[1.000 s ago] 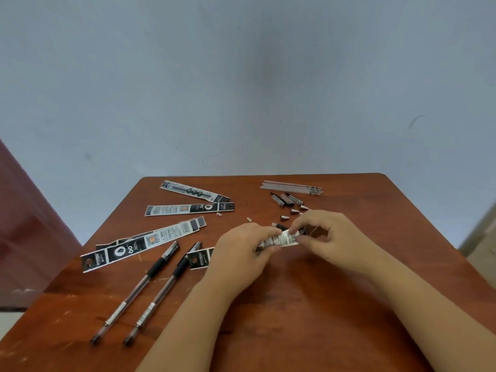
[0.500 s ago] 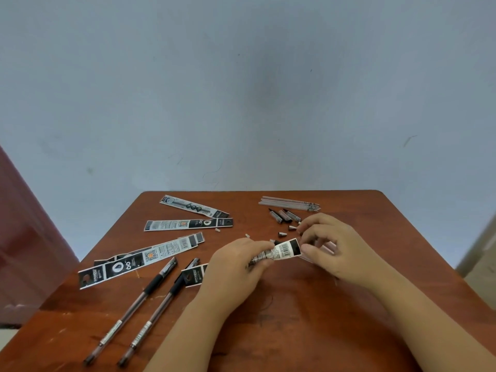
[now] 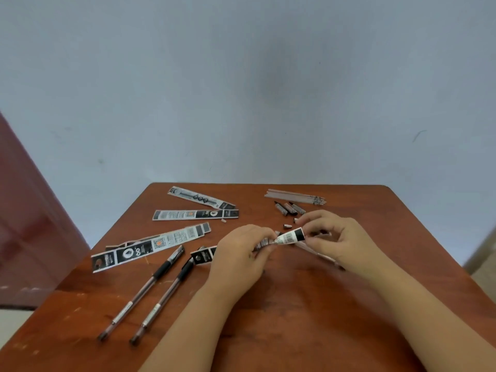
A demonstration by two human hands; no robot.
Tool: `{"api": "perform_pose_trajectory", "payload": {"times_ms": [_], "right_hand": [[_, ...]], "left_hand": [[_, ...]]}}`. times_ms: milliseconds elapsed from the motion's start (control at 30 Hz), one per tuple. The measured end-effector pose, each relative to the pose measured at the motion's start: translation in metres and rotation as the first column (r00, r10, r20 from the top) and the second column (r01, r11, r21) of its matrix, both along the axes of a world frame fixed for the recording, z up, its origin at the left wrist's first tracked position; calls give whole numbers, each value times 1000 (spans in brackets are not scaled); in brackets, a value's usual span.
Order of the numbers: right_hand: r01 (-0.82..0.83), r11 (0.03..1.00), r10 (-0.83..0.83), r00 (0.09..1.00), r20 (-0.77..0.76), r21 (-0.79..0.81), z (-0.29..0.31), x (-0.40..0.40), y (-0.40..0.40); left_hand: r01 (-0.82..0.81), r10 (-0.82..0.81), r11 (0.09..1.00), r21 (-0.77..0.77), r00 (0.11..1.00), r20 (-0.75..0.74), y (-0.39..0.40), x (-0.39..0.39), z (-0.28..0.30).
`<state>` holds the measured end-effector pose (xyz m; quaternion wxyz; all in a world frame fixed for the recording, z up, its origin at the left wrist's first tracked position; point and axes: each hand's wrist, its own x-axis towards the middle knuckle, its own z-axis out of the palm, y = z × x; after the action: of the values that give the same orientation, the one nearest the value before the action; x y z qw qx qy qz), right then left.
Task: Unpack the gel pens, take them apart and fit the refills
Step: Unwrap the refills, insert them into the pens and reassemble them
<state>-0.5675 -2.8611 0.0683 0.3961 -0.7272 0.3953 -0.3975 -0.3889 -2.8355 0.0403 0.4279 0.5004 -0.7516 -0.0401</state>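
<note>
Fingers of left hand [image 3: 239,253] and right hand [image 3: 341,237] curl round, pinching opposite ends of crumpled pen wrapper [image 3: 281,239], held just above desk [image 3: 308,304]. Two gel pens [image 3: 150,288] lie left; empty wrappers [image 3: 150,245] beyond; refills [image 3: 295,196] at far edge.

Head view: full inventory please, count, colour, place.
table: 1, reddish-brown wood, fills lower frame
assembled gel pens: 2, clear barrels with black grips, front left, side by side
flat wrappers: at least 4, black and white, left half; one partly under the left hand
refills: a small bundle, pale, far right; exact count unclear
caps and small parts: several, dark, just in front of the refills
held wrapper: 1, black and white, twisted, between the hands
wall: pale blue, behind
left hand: grips the wrapper
right hand: pinches its other end
</note>
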Motion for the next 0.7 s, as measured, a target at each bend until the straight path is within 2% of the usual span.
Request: {"api": "perform_pose_trajectory", "payload": {"times_ms": [100, 200, 333, 533, 600, 700], "right_hand": [[-58, 996, 58, 998, -2, 73, -2, 1, 0], [-63, 995, 61, 998, 25, 81, -4, 5, 0], [29, 998, -29, 1000, -3, 48, 3, 4, 1], [251, 960, -256, 967, -24, -125, 15, -16, -3], [304, 941, -303, 952, 29, -151, 17, -23, -5], [395, 912, -370, 909, 191, -113, 18, -27, -5]], "left_hand": [[3, -2, 1000, -14, 999, 49, 0, -1, -1], [6, -5, 1000, -15, 996, 89, -1, 1, -3], [-19, 24, 999, -47, 994, 107, -2, 5, 1], [-228, 230, 973, -40, 970, 83, -4, 20, 8], [-285, 286, 958, -25, 956, 70, -3, 21, 11], [-353, 353, 935, -23, 934, 53, -2, 23, 16]]}}
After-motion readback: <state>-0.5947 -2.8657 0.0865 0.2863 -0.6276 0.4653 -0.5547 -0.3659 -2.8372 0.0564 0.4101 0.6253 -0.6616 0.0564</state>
